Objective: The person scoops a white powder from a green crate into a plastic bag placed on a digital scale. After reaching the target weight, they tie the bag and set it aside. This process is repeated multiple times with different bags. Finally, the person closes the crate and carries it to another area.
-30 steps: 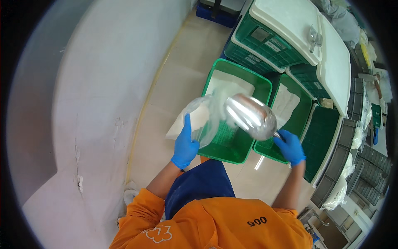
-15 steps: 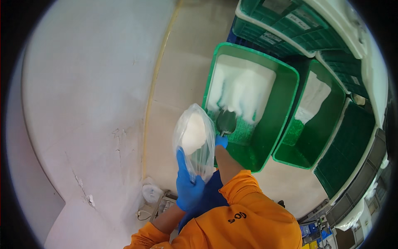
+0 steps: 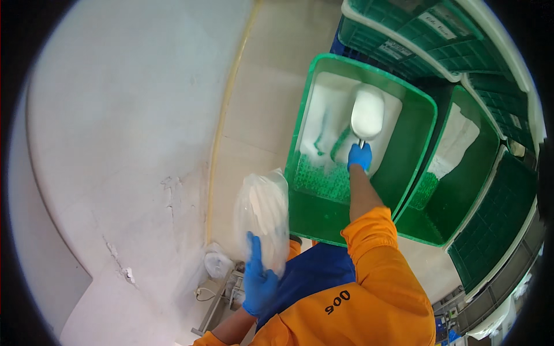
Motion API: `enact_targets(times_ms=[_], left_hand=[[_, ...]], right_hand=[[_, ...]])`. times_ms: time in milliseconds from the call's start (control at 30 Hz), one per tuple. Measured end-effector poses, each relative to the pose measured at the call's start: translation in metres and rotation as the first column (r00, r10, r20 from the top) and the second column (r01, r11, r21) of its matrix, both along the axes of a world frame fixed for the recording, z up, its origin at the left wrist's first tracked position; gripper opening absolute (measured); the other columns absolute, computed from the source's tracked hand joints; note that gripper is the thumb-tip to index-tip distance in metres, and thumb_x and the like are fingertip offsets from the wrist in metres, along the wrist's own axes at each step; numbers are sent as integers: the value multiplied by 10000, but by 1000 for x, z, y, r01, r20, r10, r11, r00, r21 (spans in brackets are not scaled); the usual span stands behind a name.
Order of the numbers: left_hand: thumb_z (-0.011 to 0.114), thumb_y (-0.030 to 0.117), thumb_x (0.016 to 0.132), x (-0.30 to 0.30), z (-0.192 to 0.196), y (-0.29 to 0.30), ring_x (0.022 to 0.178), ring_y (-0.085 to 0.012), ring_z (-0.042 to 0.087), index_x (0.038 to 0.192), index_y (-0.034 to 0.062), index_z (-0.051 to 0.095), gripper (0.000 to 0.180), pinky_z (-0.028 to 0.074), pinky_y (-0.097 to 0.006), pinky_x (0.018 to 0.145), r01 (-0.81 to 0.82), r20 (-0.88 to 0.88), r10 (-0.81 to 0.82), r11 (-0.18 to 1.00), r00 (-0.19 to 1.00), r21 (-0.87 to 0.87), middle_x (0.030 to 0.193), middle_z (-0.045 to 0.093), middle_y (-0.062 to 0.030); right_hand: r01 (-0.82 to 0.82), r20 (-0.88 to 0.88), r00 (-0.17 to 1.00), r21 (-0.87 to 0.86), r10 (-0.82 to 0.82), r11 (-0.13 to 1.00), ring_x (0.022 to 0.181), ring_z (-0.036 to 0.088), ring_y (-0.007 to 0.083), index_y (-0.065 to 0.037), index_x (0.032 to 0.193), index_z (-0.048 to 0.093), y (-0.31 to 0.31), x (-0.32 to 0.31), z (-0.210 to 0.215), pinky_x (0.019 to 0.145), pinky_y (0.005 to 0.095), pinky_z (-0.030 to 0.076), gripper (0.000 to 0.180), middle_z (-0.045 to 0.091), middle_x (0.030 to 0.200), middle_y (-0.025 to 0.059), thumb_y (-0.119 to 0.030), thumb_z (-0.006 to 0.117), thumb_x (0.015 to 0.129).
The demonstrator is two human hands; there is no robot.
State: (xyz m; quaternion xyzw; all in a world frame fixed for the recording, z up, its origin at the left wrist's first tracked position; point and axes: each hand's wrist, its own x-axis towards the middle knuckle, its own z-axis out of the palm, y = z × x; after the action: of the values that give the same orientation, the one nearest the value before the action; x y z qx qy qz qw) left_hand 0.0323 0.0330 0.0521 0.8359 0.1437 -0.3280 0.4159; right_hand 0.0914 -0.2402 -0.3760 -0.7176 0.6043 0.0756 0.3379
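Note:
In my blue-gloved right hand [image 3: 360, 157] is the handle of a metal scoop [image 3: 362, 143], its bowl heaped with white powder. The scoop is over a green bin [image 3: 329, 222] that holds more of the same white powder [image 3: 323, 92]. Green bottom shows through where the layer is thin. My left hand [image 3: 259, 282], also blue-gloved, grips a clear plastic bag [image 3: 262, 222] beside the bin's left wall. Something whitish shows through the bag; its mouth is hard to make out.
A second green bin [image 3: 461, 196] with a white sheet or layer in it stands close on the right. Stacked green crates [image 3: 392, 29] rise behind. A pale wall [image 3: 127, 144] runs along the left, and a metal stand [image 3: 216, 305] is low beside it.
My right hand has moved the scoop up and right, and it is now loaded with powder. The bag has shifted slightly down and left in my left hand.

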Motion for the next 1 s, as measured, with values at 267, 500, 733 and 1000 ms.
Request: enact_targets(times_ms=[267,500,733,1000], left_hand=[[421,-97,671,-122,83,116,1481,-276,183,1487,-34,304,827,146,-319,1178,-255,58,254,967,965,4,1579,240,-193],[438,-89,677,-275,118,226,1430,-265,302,1453,-79,341,782,220,-308,1154,-578,79,593,801,801,-157,1546,311,-184],[438,-56,693,-441,171,267,1421,-266,312,1461,-79,321,777,207,-325,1164,-807,242,833,546,497,-223,1519,352,-176],[676,117,770,-621,307,224,1367,-264,406,1456,-15,372,762,359,-360,1116,-666,384,827,16,-410,-746,1507,391,-134]], right_hand=[[-53,376,922,-115,93,992,738,654,359,6,1028,643,37,-107,193,694,418,496,310,676,841,209,-187,667,786],[-235,391,853,-306,347,922,688,642,407,-38,843,608,58,-145,347,638,479,483,221,650,737,213,-248,647,788],[-473,487,571,-463,661,750,579,597,337,-15,818,580,140,-182,469,582,442,453,224,603,662,190,-219,670,789],[-883,700,-93,-386,708,266,681,481,135,41,895,619,259,-214,469,632,346,453,254,621,734,81,-200,694,872]])
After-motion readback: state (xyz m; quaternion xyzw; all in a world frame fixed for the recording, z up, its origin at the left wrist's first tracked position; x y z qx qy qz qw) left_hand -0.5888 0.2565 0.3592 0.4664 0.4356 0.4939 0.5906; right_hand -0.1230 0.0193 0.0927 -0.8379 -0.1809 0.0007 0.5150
